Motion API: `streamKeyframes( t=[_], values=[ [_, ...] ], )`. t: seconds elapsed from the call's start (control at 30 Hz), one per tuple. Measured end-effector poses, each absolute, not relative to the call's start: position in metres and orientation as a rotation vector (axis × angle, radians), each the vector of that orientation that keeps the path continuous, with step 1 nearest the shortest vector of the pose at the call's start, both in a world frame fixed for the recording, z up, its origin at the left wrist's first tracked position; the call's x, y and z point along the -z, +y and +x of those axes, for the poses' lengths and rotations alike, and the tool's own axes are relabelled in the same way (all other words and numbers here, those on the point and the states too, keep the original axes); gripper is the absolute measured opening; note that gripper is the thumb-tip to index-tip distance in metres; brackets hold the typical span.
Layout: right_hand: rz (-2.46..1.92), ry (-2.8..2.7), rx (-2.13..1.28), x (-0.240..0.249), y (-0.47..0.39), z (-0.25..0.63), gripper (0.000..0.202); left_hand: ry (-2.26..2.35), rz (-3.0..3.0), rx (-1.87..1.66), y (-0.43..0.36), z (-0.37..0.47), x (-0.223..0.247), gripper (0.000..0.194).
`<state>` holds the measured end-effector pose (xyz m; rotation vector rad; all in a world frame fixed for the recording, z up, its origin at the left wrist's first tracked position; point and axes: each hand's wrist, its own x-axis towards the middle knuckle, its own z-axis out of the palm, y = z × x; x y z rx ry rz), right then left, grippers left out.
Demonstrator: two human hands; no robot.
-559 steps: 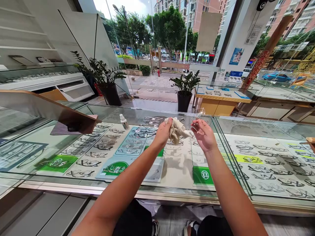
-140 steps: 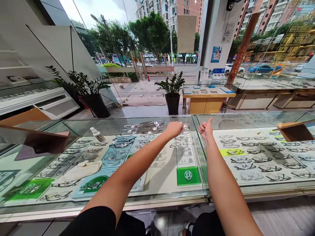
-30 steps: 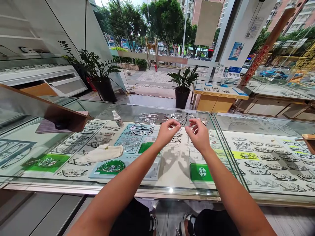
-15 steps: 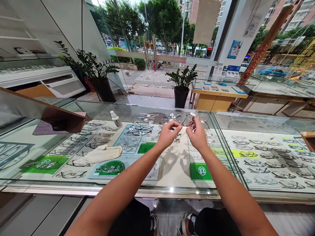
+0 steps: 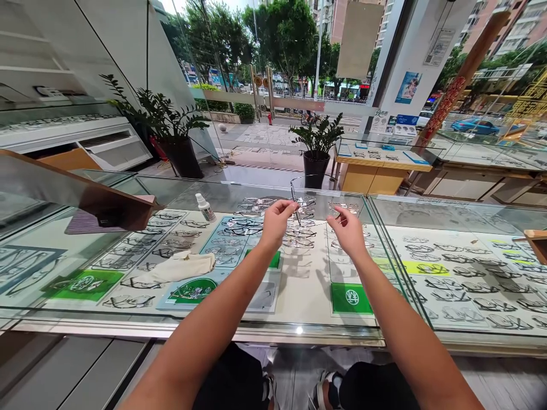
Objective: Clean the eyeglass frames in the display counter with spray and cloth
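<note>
A pair of thin dark-rimmed eyeglasses (image 5: pixel 293 192) is raised above the glass display counter, turned partly edge-on, with a thin part reaching right. My left hand (image 5: pixel 276 225) pinches it between thumb and fingers. To the right, my right hand (image 5: pixel 348 232) is held up with thumb and forefinger apart; a small dark bit shows by its fingers, too small to make out. Beneath the glass (image 5: pixel 299 310), rows of spectacle frames (image 5: pixel 243 228) lie on view. A cream cloth (image 5: pixel 183 266) and a white spray bottle (image 5: pixel 205 207) are left of my hands.
Green logo cards (image 5: pixel 351 297) lie in the case. A brown-framed mirror or board (image 5: pixel 123 208) leans in at the left. More frames fill the right-hand case (image 5: pixel 461 273). Past the counter stand potted plants (image 5: pixel 316 168) and a wooden display table (image 5: pixel 367 176).
My hands have moved apart. The left has shifted left with the eyeglasses, which now stand turned upward, while the right has drawn away from them to the right.
</note>
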<state>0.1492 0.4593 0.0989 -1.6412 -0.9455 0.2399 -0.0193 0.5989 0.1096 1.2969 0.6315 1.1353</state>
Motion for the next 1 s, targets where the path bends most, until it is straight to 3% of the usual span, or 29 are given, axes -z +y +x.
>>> streamKeyframes(
  t=[0.13,0.3,0.47,0.77,0.87,1.0],
  values=[
    [-1.691,-1.125,0.149,-0.113,0.450,0.135,0.047,0.551,1.380,-1.109,0.591,-0.017,-0.110,0.036],
    [-1.578,-1.346,0.071,-0.110,0.452,0.122,0.048,0.418,1.479,-1.030,0.577,-0.016,-0.111,0.029],
    [-1.480,-1.385,-0.006,-0.103,0.454,0.116,0.035,0.400,1.466,-0.904,0.566,-0.019,-0.114,0.020],
    [-1.433,-1.351,0.027,-0.102,0.451,0.111,0.025,0.354,1.548,-0.806,0.565,-0.022,-0.118,0.021],
    [-1.454,-1.344,0.094,-0.105,0.449,0.112,0.026,0.417,1.751,-0.990,0.575,-0.029,-0.123,0.021],
    [-1.478,-1.337,0.162,-0.107,0.448,0.116,0.028,0.870,1.798,-1.615,0.611,-0.052,-0.130,0.034]
  ],
)
